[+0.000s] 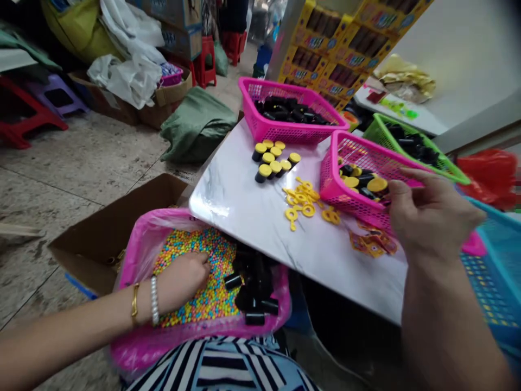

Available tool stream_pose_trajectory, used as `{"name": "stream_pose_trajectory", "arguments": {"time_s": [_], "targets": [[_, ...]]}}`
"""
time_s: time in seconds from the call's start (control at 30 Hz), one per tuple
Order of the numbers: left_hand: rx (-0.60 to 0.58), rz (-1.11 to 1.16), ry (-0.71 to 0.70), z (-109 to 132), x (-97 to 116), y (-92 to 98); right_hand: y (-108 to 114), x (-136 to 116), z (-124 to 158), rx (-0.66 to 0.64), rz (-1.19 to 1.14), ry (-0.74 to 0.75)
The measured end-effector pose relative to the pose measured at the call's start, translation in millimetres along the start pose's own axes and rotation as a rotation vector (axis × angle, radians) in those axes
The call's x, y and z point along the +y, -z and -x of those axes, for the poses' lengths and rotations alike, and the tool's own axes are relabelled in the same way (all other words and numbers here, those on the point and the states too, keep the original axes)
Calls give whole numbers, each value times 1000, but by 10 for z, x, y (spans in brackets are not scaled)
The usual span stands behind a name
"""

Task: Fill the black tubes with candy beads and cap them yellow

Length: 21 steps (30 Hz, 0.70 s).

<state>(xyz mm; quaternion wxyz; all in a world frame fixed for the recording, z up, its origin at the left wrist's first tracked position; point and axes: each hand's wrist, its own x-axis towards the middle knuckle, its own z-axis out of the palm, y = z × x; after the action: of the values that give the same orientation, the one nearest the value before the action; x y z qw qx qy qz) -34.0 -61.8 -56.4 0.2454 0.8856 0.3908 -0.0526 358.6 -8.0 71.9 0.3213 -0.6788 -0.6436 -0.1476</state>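
Note:
My left hand [188, 279] is closed, knuckles up, over small multicoloured balls [215, 296] in a plastic-lined pink tub [140, 239]. Its fingertips are hidden, so I cannot make out what they hold. Black tubes [255, 318] lie in the tub's right side. At the right, my right hand [433, 212] reaches over the rim of a pink basket [366, 149], fingers apart. Close to its thumb is a black tube with a yellow cap [377, 185], among other capped tubes in that basket. I see nothing held in the right hand.
Several yellow-capped tubes [268, 159] stand on the white table [236, 190], near loose yellow ring pieces [303, 198] and orange wrappers [372, 243]. A far pink basket [293, 130] and a green basket [411, 142] hold black pieces. A cardboard box [81, 244] flanks the tub.

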Motion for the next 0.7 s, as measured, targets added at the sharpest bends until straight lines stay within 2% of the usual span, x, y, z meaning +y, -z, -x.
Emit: {"name": "stream_pose_trajectory", "arguments": {"time_s": [0.07,0.13,0.2,0.33,0.4,0.5,0.6,0.7], "targets": [[-72,-77,-34,19,-28,-99,-115,-204,221,-7,96,99],[-144,-67,-79,28,-17,-125,-285,-443,454,-164,51,203],[-186,-59,-76,21,32,-87,-470,-617,631,-279,28,220],[-118,-66,8,-104,223,59,-734,-706,752,-291,37,201],[-73,-47,5,-213,320,93,-765,-706,752,-269,-9,211],[-106,-51,-70,-338,398,58,-720,-718,768,-287,-127,197],[-62,-158,-189,-342,395,-24,-668,-724,803,-331,-211,194],[-8,-256,-295,-290,382,-95,-672,-710,815,-317,-240,231]]}}
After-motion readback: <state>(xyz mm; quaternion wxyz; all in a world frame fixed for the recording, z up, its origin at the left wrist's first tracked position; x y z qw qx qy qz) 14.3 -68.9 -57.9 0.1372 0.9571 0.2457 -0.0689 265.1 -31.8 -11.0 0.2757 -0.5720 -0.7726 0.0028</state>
